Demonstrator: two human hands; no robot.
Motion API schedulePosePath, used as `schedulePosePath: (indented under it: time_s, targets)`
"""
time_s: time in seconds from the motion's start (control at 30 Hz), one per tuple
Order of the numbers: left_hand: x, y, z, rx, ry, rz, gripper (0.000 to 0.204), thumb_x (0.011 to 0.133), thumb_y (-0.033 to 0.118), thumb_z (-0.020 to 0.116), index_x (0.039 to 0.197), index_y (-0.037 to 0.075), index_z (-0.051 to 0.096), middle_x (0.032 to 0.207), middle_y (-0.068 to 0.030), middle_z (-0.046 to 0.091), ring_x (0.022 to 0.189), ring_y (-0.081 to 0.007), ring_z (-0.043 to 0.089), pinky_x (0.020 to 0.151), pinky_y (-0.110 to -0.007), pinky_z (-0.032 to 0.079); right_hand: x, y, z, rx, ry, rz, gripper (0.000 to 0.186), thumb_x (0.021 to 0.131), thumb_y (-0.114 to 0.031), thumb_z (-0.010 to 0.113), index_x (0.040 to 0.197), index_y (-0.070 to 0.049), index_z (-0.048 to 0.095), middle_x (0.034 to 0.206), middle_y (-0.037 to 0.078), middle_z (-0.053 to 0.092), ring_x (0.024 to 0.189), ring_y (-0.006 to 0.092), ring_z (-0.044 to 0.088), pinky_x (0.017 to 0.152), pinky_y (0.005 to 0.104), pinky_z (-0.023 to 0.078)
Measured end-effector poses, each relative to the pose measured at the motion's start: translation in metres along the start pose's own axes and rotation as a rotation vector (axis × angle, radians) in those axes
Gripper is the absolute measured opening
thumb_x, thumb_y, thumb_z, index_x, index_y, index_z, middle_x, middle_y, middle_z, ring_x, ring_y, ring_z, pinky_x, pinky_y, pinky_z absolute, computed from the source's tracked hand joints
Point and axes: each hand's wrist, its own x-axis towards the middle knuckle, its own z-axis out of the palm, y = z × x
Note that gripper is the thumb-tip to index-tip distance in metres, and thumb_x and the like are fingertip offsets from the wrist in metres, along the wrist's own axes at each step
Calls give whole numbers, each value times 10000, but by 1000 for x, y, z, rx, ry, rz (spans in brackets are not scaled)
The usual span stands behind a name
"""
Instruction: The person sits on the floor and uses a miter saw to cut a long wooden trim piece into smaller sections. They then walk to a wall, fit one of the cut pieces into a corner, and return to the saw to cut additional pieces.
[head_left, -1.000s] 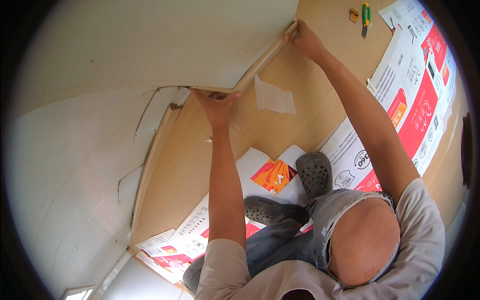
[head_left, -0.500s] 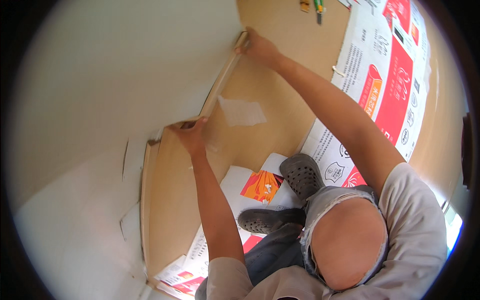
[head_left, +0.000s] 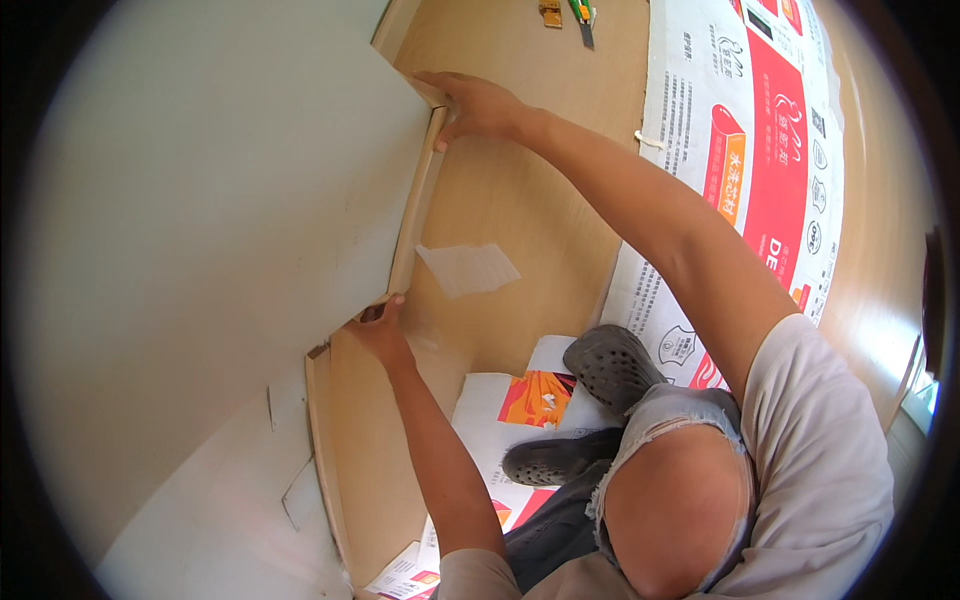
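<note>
A narrow wood-coloured skirting strip [head_left: 413, 215] runs along the foot of a white wall section that juts out. My right hand [head_left: 478, 108] is at its far corner, thumb on the front strip and fingers round a short piece [head_left: 422, 90] on the side. At the near corner, my left hand [head_left: 382, 332] holds the strip's other end between curved thumb and fingers. Some fingertips of that hand are hidden. Between the hands and my shoes, a whitish translucent sheet [head_left: 468, 270] lies on the tan floor.
Further skirting [head_left: 330, 450] follows the wall at lower left. A green utility knife [head_left: 583, 22] and a small tan piece [head_left: 550, 13] lie at the far edge. Printed cardboard [head_left: 690, 180] covers the floor at right. My grey clogs [head_left: 610, 365] rest on cardboard.
The view has shifted, bringing more of the far skirting into sight. My right hand has moved round the far corner, its fingers reaching the side piece. My left hand stays at the near corner.
</note>
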Motion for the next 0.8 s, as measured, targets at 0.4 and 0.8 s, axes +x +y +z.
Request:
schedulePosePath:
  time_s: [0.4, 0.8]
  targets:
    - [3, -7, -4, 46, -39, -39, 902, 764, -123, 724, 1518, 43, 258, 1361, -92, 477, 1110, -216, 533, 975, -327, 490, 15, -3, -20, -135, -121, -126, 1014, 652, -189, 906, 1548, -274, 439, 1471, 48, 577, 1243, 313, 610, 1033, 421, 506]
    - [-3, 4, 7, -2, 77, 25, 558, 680, -131, 752, 1197, -33, 569, 1019, -62, 619, 820, -191, 587, 785, -314, 525, 25, 1, -17, -97, -143, -86, 917, 655, -215, 921, 1481, -231, 523, 1320, 49, 680, 1129, 303, 657, 949, 409, 532]
